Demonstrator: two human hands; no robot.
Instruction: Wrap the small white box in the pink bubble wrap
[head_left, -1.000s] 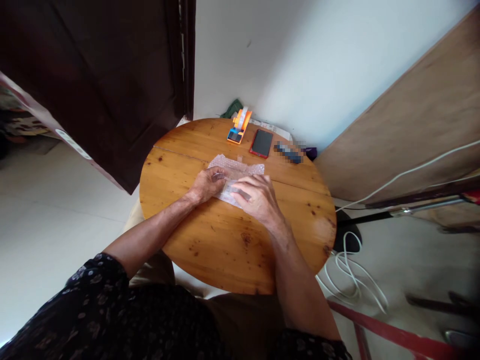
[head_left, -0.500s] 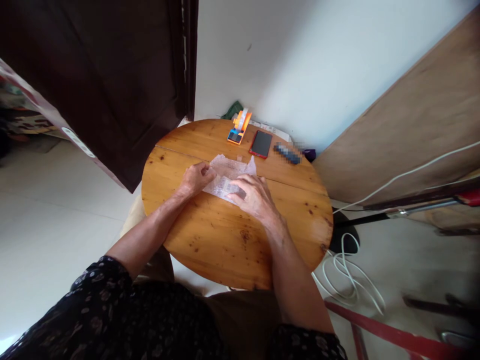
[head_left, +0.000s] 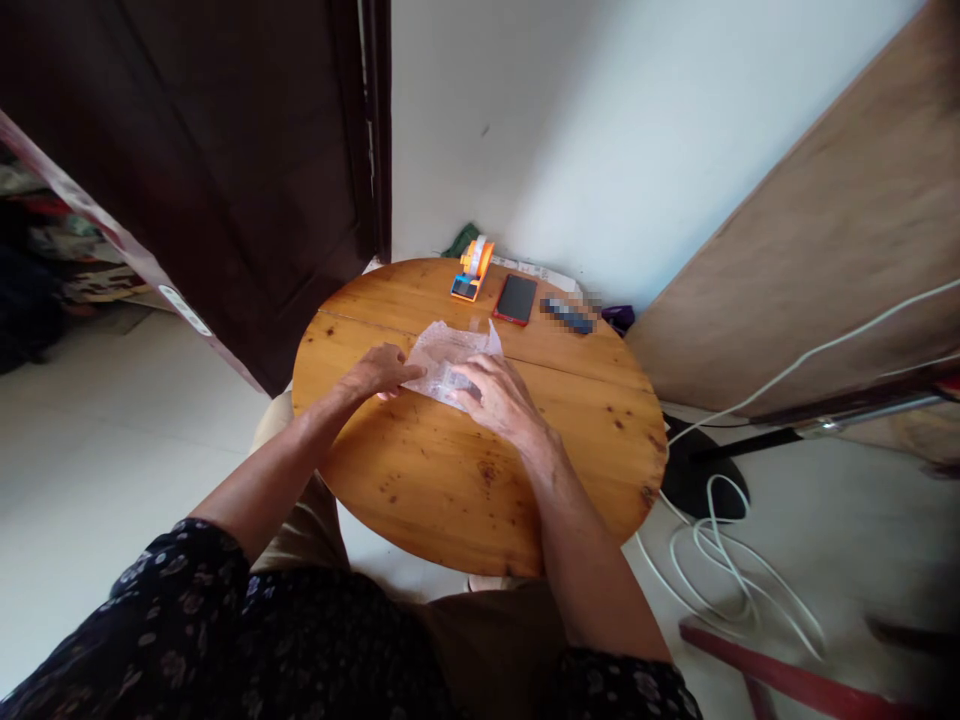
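Observation:
A sheet of clear bubble wrap (head_left: pixel 452 352) lies folded over something small and dark on a round wooden table (head_left: pixel 465 480). My left hand (head_left: pixel 377 372) rests flat with its fingertips on the wrap's left edge. My right hand (head_left: pixel 495 396) presses down on the wrap's near right part, fingers spread over the bundle. What is inside the wrap is mostly hidden.
At the table's far side lie an orange tape dispenser (head_left: pixel 470 270), a red-edged phone (head_left: pixel 515 299) and a dark blurred object (head_left: pixel 570 315). A dark door (head_left: pixel 225 170) stands to the left, a wooden board (head_left: pixel 810 230) leans at the right, and white cable (head_left: pixel 720 570) coils on the floor.
The bubble wrap has been folded in from a wider sheet to a smaller bundle. My left hand moved from on top of the wrap to its left edge; the right hand stayed pressing.

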